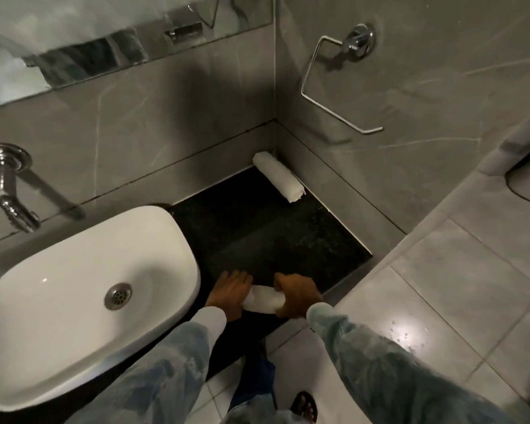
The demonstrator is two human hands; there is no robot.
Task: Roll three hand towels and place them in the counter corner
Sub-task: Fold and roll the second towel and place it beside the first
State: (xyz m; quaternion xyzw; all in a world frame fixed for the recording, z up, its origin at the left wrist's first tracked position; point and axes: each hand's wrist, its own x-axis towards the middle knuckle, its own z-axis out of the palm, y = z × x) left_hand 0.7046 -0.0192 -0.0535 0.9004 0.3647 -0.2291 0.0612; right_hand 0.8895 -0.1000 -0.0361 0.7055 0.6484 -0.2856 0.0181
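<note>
- One rolled towel is already lying in the far corner of the black worktop, touching the right-hand wall.
- A second towel is lying at the near edge of the worktop, between the two hands, looking rolled or nearly so.
- The left hand is curling over the towel's left end, fingers bent down onto it.
- The right hand is wrapping around the right end, closed on the cloth.
- Judging by this, the task is roughly a third done: one roll placed, one being finished and not yet moved to the corner.
- A third towel is not showing anywhere in view.
- Count: two white towels, two hands.
- Also one white basin touching the worktop's left side, one wall tap, and one empty chrome towel ring on the right wall.
</note>
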